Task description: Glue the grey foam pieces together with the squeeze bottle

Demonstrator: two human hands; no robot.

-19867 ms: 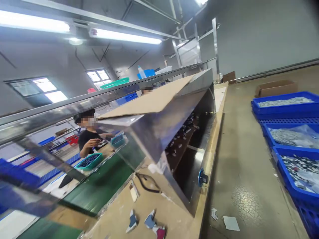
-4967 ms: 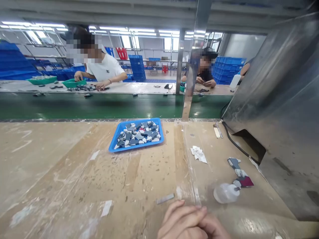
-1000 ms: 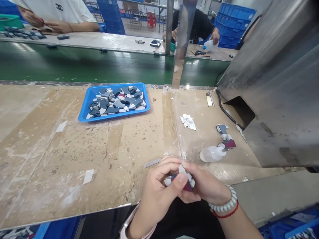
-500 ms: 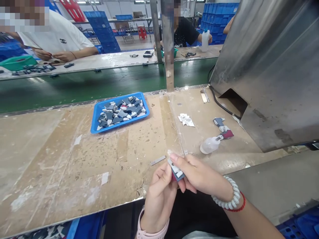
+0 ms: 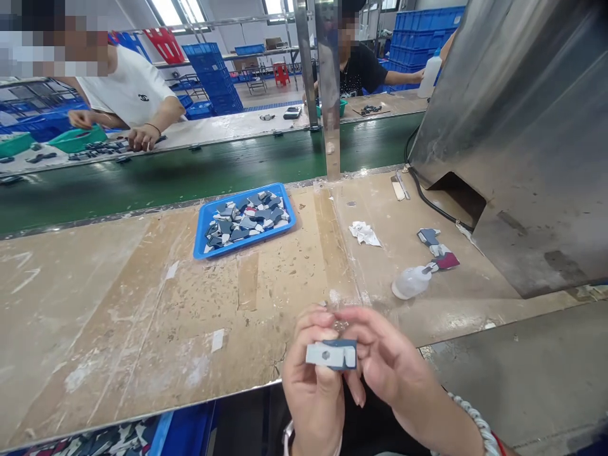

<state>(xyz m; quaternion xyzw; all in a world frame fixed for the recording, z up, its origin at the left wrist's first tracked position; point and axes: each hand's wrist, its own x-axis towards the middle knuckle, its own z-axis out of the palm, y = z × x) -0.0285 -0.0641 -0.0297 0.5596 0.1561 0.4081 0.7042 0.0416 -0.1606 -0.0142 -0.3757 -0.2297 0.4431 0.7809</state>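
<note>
Both my hands are raised over the near edge of the worn wooden bench (image 5: pixel 118 316). My left hand (image 5: pixel 311 386) pinches a small flat grey-and-blue piece (image 5: pixel 331 354) with a little hole in it, thumb on its lower edge. My right hand (image 5: pixel 387 367) grips the same piece from the right, fingers curled behind it. A blue tray (image 5: pixel 202 237) piled with several similar grey, blue and white pieces lies farther back on the bench, well out of both hands' touch.
A small squeeze bottle (image 5: pixel 411 282) lies on its side to the right, beside a few loose pieces (image 5: pixel 439 250) and a crumpled white scrap (image 5: pixel 364 233). A big steel housing (image 5: pixel 522 139) stands at right. Beyond the green conveyor belt (image 5: pixel 190 171), two other people work.
My hands have turned the piece from edge-on to flat, face toward me, and drawn it lower and nearer. The view has shifted slightly left.
</note>
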